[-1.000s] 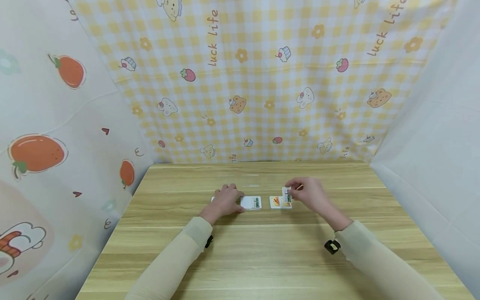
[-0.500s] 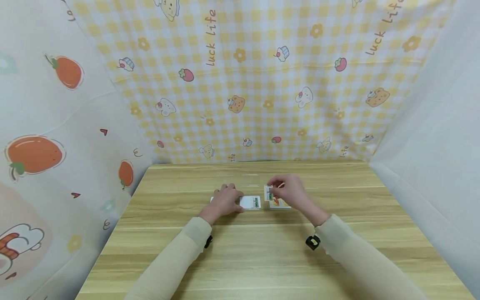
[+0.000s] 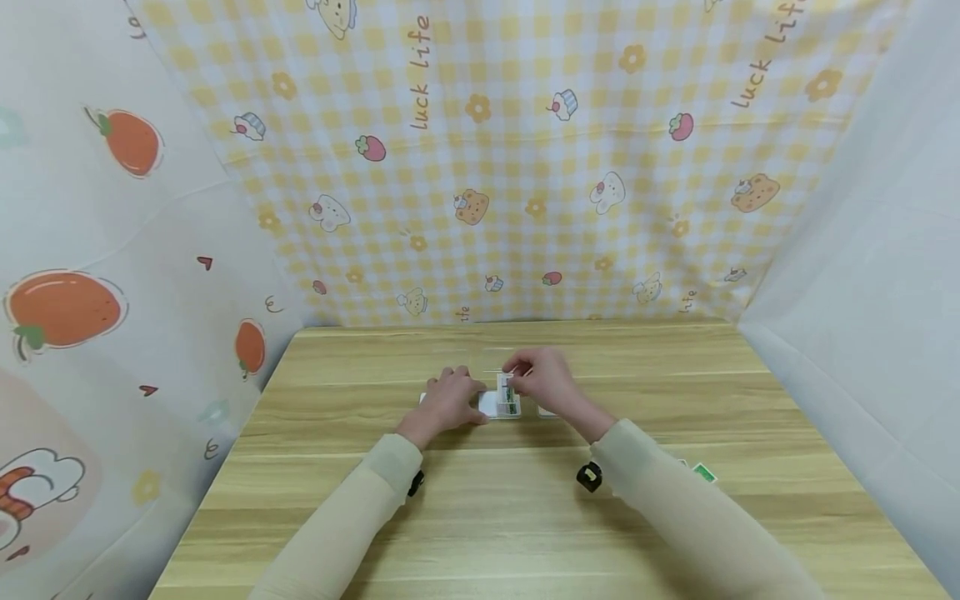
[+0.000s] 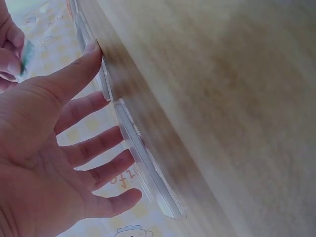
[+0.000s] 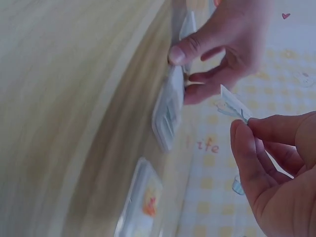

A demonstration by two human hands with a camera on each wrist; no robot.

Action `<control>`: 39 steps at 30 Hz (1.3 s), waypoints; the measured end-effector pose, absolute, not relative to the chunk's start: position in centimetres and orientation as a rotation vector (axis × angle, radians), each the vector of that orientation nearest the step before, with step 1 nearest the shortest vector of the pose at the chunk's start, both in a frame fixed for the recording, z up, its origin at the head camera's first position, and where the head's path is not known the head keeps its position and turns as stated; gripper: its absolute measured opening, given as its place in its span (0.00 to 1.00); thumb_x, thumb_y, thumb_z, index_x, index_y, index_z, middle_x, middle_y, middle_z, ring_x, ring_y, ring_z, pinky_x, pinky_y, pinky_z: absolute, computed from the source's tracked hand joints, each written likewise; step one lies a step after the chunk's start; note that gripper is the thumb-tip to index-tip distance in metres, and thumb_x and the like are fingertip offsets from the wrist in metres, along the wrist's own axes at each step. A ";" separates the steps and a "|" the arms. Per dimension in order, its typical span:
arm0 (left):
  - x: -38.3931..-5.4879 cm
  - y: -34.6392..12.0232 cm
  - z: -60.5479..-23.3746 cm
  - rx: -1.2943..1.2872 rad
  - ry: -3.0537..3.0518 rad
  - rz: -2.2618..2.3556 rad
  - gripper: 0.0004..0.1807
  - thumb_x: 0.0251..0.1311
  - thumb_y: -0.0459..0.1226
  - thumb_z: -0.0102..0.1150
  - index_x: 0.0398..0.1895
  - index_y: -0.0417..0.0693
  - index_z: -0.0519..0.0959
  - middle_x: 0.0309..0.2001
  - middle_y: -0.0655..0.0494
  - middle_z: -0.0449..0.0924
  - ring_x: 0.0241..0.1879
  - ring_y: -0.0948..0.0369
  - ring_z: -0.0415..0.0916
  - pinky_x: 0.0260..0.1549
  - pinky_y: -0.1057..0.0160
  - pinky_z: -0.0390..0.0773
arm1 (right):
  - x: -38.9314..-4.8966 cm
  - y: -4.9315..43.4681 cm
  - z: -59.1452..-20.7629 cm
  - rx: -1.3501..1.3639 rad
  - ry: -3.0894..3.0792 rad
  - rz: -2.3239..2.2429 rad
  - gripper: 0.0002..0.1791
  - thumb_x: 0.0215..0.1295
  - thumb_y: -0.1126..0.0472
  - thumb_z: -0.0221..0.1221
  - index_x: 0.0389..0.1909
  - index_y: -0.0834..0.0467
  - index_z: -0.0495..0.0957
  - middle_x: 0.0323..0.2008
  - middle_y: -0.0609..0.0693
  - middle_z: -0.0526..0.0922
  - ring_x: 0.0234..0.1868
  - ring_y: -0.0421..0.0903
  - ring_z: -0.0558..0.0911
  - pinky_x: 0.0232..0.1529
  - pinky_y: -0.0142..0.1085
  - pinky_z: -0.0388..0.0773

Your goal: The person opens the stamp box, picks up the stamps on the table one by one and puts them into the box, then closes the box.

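Observation:
In the head view my left hand (image 3: 450,402) spans a flat white tray (image 3: 487,406), thumb on its near edge and index finger on its far edge. A strip with a green picture lies at the tray's right end. My right hand (image 3: 546,385) pinches a small picture card (image 3: 506,388) between thumb and fingertips, over that right end. The right wrist view shows the card (image 5: 234,103) held tilted, apart from the tray (image 5: 168,113). The left hand's other fingers extend towards another flat tray (image 4: 145,153), mostly hidden in the head view.
A further tray (image 5: 143,197) with an orange picture lies to the right, partly behind the right hand in the head view. Green-printed cards (image 3: 703,472) lie by the right sleeve. Faint clear strips (image 3: 498,349) show behind the trays. A patterned curtain (image 3: 480,167) backs the wooden table (image 3: 480,517).
My right hand has carried the picture card leftwards, from above the orange-pictured tray to the white tray. The green cards have come into view beside the right sleeve. My left hand stays in place.

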State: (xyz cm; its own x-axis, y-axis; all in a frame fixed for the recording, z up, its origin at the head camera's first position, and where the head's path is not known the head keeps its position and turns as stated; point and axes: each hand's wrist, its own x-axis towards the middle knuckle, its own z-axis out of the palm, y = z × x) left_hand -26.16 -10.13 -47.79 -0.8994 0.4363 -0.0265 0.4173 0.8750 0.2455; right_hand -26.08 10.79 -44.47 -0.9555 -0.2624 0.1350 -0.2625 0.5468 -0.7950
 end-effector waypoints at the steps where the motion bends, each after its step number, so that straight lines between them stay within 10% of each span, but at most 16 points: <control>1: -26.2 -10.2 -47.8 0.676 2.965 0.360 0.31 0.52 0.55 0.75 0.59 0.56 0.83 0.48 0.51 0.74 0.45 0.51 0.66 0.46 0.40 0.70 | -26.1 10.5 -44.6 0.473 -2.771 1.396 0.07 0.58 0.71 0.68 0.35 0.57 0.87 0.26 0.46 0.83 0.28 0.42 0.82 0.28 0.34 0.81; 39: -26.3 -10.1 -48.1 0.647 2.963 0.362 0.34 0.51 0.55 0.76 0.60 0.52 0.80 0.52 0.51 0.74 0.51 0.47 0.68 0.50 0.34 0.69 | -27.2 6.6 -47.2 0.271 -2.970 1.009 0.07 0.53 0.66 0.69 0.30 0.50 0.86 0.24 0.41 0.81 0.23 0.41 0.77 0.21 0.36 0.72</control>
